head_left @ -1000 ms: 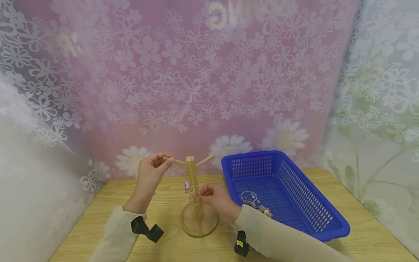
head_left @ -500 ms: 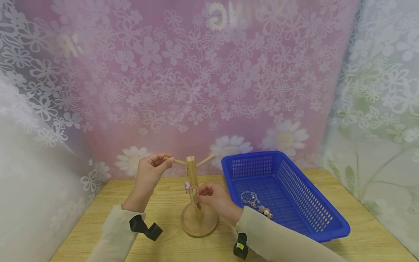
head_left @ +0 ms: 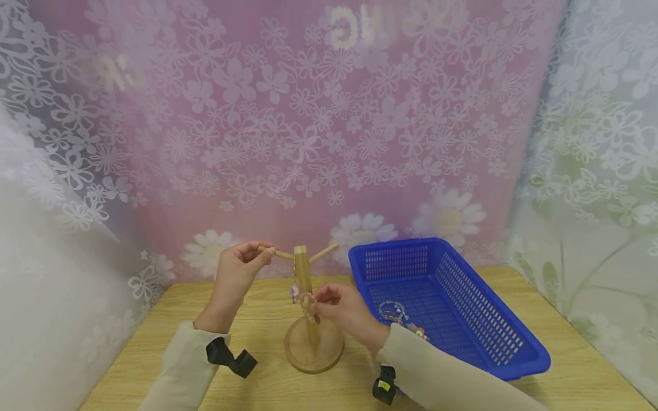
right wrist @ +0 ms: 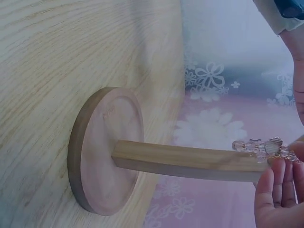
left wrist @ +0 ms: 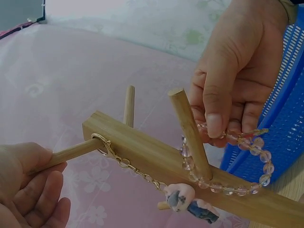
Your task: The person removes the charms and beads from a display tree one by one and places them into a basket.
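Observation:
A wooden jewelry stand (head_left: 315, 348) with a round base and several pegs stands upright on the table. My left hand (head_left: 233, 277) pinches the end of its upper left peg (left wrist: 71, 153). My right hand (head_left: 346, 311) pinches a pink clear-beaded bracelet (left wrist: 242, 190) at the post. In the left wrist view, the bracelet's loop appears to lie around a front peg (left wrist: 190, 130), with beads by its base. From the peg in my left hand hangs a gold-chain keychain (left wrist: 180, 197) with a pink and grey charm. Some beads are hidden behind my right fingers (right wrist: 268, 187).
A blue plastic basket (head_left: 493, 297) stands to the right. Inside lie a pale blue beaded bracelet (head_left: 390, 310) and a small charm (head_left: 420, 332), partly behind the right sleeve (head_left: 442, 365). A flowered pink curtain (head_left: 319, 142) rises behind the wood-grain table (head_left: 257, 354).
My right hand has shifted slightly, and the bracelet has turned from an upright, open loop to a more bunched shape by the post. My left hand stays on the peg.

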Available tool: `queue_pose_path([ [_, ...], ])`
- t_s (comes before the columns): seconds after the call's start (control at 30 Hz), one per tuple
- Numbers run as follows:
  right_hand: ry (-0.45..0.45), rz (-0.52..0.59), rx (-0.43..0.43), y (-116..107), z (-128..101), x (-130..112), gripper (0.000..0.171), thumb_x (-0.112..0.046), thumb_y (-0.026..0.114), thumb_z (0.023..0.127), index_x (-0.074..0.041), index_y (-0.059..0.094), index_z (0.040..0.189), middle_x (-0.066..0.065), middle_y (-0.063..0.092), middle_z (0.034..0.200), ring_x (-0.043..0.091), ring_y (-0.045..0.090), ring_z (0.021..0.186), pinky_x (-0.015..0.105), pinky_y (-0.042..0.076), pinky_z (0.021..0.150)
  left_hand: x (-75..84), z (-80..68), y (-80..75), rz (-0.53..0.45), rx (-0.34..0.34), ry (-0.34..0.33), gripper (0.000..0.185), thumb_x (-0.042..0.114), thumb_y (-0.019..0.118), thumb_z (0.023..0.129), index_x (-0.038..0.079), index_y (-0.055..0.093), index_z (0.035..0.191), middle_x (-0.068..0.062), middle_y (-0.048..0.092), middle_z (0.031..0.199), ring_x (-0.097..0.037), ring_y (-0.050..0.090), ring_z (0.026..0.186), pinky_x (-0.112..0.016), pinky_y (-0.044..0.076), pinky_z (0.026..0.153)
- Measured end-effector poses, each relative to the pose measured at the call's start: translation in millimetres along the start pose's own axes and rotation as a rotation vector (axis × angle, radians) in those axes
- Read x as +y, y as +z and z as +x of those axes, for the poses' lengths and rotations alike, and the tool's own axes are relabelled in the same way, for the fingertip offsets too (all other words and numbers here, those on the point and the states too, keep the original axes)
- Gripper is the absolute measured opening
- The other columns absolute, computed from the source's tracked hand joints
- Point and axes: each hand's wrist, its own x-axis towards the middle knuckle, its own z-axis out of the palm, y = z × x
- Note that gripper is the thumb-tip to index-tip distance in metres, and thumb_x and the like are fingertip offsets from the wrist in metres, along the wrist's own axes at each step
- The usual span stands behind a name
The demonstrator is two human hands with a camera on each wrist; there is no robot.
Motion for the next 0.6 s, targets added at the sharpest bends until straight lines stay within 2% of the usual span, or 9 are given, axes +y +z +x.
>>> queue_pose_path([
  [0.23,-0.050,0.021,0.022,-4.3,-1.8,-4.4,0.013,-0.003,0.068,0.084,0.005,0.065,0.093,0.018,0.069,0.089,0.013,0.063,0.073,0.026,0.051,0.065,-0.1,-0.4,1.2,-0.032,-0.005,0.018,0.023,0.013,0.067,0.089,-0.006,0.066,0.101,0.008,0.067,0.073,-0.011,0.062,0.075,-0.024,0.048,0.079],
  [0.6,-0.103,-0.023,-0.029,-8.0,-1.5,-9.6,0.012,-0.005,0.067,0.086,0.003,0.068,0.095,0.015,0.070,0.090,0.012,0.064,0.073,0.025,0.052,0.065,-0.1,-2.4,2.4,-0.031,0.008,0.030,0.021,0.013,0.067,0.089,-0.005,0.066,0.100,0.008,0.066,0.075,-0.011,0.061,0.075,-0.026,0.048,0.076],
])
